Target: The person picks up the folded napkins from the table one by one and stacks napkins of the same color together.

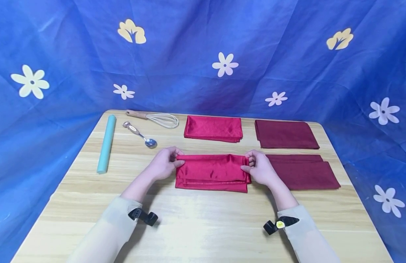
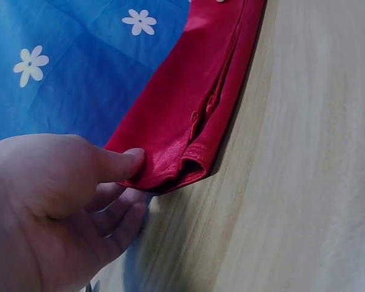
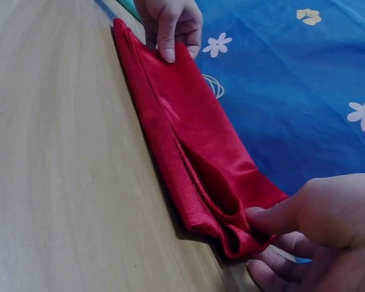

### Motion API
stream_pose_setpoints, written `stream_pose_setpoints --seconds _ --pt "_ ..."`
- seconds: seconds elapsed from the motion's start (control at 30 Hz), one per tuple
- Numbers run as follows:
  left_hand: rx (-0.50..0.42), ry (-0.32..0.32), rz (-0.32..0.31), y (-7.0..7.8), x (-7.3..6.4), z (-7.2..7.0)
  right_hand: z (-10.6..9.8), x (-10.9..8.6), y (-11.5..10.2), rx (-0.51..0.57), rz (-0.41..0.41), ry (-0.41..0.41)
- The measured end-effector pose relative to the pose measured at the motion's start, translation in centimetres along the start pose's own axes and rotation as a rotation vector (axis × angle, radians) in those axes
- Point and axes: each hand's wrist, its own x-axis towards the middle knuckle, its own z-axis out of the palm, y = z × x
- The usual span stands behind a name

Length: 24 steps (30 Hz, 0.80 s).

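Note:
A folded, shiny red cloth (image 1: 211, 170) lies across the middle of the table, its layers showing along the near side. At its far left corner my left hand (image 1: 163, 164) pinches the edge, thumb on top and fingers beneath. My right hand (image 1: 260, 168) pinches the far right corner the same way. In the left wrist view the thumb (image 2: 123, 165) presses on the red fabric (image 2: 164, 128). The right wrist view shows the layers (image 3: 213, 194) gaping open near the right hand (image 3: 328, 231).
Behind lies another folded red cloth (image 1: 213, 128). Two dark maroon cloths (image 1: 286, 134) lie at the right, the nearer one (image 1: 303, 172) close beside my right hand. At the left are a teal rolling pin (image 1: 106, 144), a spoon (image 1: 140, 135) and a whisk (image 1: 157, 118). A blue curtain (image 1: 190, 44) hangs behind.

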Motion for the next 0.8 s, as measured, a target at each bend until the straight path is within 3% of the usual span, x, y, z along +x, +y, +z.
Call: stream_pose_setpoints --seconds 0.2,0.43,0.57,0.8 --pt "-0.049 0.016 -0.058 0.11 -0.29 -0.06 -0.21 -0.3 -0.29 0.076 0.032 -0.008" --pt "-0.045 0.002 -0.019 -0.15 -0.59 -0.08 -0.27 -0.49 -0.11 0.181 0.07 -0.024" --pt "-0.103 -0.017 -0.012 -0.12 -0.74 -0.21 -0.44 -0.5 -0.09 0.273 0.097 -0.048" --pt "-0.239 -0.032 -0.086 0.38 -1.04 -0.22 -0.69 -0.74 -0.29 0.373 0.135 -0.089"
